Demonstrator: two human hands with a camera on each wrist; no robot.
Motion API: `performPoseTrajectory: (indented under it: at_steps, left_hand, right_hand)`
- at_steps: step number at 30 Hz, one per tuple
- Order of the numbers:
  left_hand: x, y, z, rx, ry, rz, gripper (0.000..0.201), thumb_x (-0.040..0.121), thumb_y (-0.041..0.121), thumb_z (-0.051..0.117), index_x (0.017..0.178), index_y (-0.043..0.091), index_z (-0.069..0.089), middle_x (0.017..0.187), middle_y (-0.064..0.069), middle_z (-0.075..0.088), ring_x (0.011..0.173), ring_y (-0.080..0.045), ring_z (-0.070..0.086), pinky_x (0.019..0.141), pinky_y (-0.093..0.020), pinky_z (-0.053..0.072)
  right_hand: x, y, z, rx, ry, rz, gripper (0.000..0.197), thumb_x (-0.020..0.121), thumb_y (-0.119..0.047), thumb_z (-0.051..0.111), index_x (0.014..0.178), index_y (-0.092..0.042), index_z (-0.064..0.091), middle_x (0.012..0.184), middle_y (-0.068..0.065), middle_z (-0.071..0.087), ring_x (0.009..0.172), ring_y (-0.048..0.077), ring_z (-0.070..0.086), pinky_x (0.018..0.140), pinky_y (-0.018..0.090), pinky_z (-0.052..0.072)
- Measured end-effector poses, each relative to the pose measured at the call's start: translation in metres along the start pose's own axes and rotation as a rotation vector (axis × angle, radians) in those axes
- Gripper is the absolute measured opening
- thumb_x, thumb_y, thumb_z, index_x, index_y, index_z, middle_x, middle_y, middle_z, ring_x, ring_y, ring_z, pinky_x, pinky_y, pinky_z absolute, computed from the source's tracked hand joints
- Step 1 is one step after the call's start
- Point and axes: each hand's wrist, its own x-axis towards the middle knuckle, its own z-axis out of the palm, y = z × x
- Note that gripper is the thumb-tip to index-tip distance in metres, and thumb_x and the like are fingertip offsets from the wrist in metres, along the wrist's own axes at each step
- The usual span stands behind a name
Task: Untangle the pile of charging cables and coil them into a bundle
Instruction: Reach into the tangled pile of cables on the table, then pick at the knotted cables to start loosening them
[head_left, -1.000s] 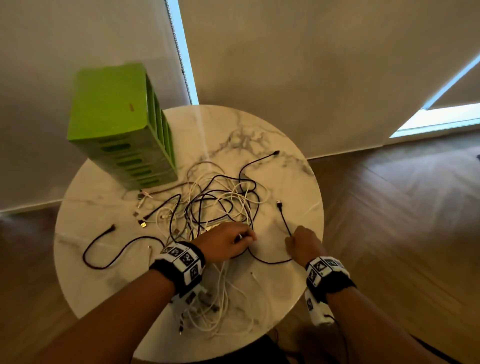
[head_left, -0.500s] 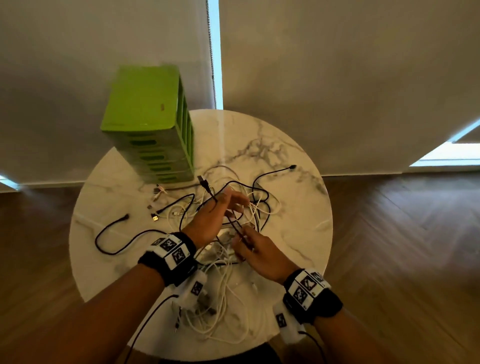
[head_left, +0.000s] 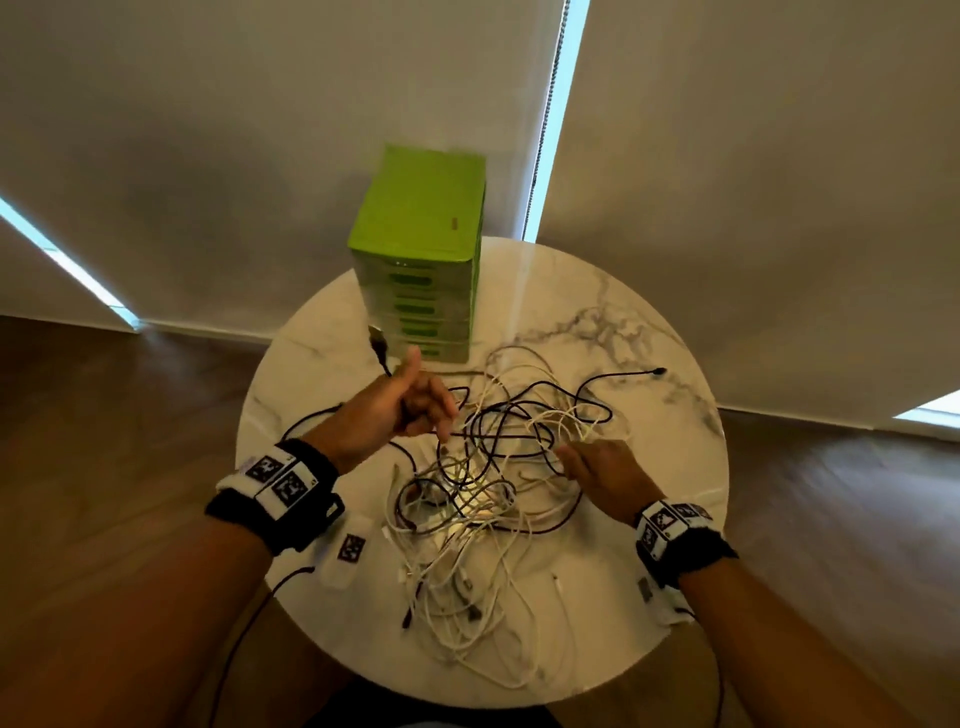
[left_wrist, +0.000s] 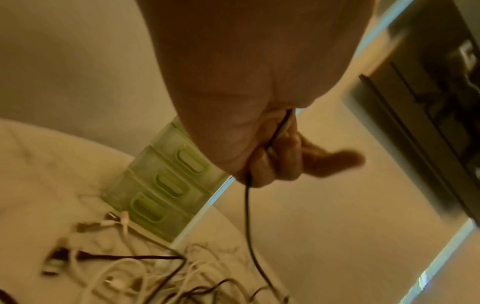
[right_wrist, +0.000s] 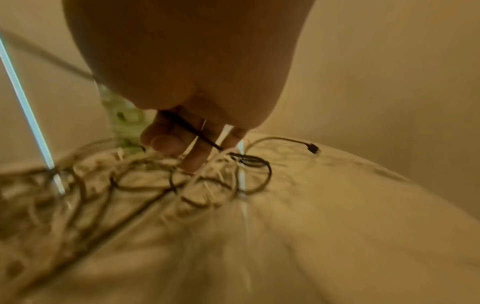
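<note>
A tangled pile of white and black charging cables (head_left: 467, 499) lies in the middle of the round marble table (head_left: 675, 519). My left hand (head_left: 410, 410) is raised over the pile's far left side and grips a black cable (left_wrist: 248, 216) in curled fingers (left_wrist: 270, 158). The cable's plug (head_left: 378, 340) sticks up past the thumb. My right hand (head_left: 592, 467) is low at the pile's right side. In the right wrist view the same black cable (right_wrist: 200, 136) runs out from under the palm across the fingers (right_wrist: 166, 142). The stretch between the hands runs through the tangle.
A green drawer unit (head_left: 421, 249) stands at the table's far side, just behind my left hand. One black cable end (head_left: 660, 371) reaches out to the far right of the table. White loops (head_left: 493, 649) trail toward the near edge. Wooden floor surrounds the table.
Half a second ago both hands were close together over the pile on the black cable. Now the left hand has lifted up and left with the plug end, and the right has moved right.
</note>
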Motion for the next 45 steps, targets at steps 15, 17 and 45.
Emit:
performPoseTrajectory:
  at_steps: [15, 17, 45]
  left_hand:
    - [0.021, -0.005, 0.054, -0.294, 0.102, 0.081, 0.049, 0.11, 0.04, 0.018, 0.145, 0.022, 0.046, 0.059, -0.003, 0.06, 0.09, -0.024, 0.073, 0.087, -0.032, 0.051]
    - [0.019, -0.001, 0.049, -0.369, 0.125, 0.131, 0.049, 0.11, 0.039, 0.019, 0.15, 0.021, 0.042, 0.052, 0.0, 0.043, 0.067, -0.019, 0.066, 0.075, -0.031, 0.048]
    - [0.016, -0.018, 0.023, 0.46, 0.026, -0.078, 0.066, 0.103, 0.059, 0.02, 0.094, 0.017, 0.07, 0.074, 0.002, 0.065, 0.071, -0.005, 0.059, 0.081, -0.029, 0.045]
  right_hand:
    - [-0.008, -0.098, 0.012, 0.322, -0.033, -0.127, 0.037, 0.108, -0.042, 0.029, 0.088, -0.024, 0.056, 0.073, -0.011, 0.058, 0.068, 0.0, 0.055, 0.067, 0.02, 0.041]
    - [-0.009, -0.078, 0.013, 0.26, -0.021, -0.113, 0.045, 0.108, -0.048, 0.026, 0.085, -0.024, 0.056, 0.071, -0.012, 0.056, 0.067, 0.002, 0.055, 0.07, 0.027, 0.043]
    - [0.003, -0.056, -0.021, 0.485, 0.046, 0.132, 0.042, 0.106, -0.039, 0.043, 0.067, -0.024, 0.042, 0.054, -0.018, 0.044, 0.056, 0.0, 0.038, 0.063, 0.027, 0.033]
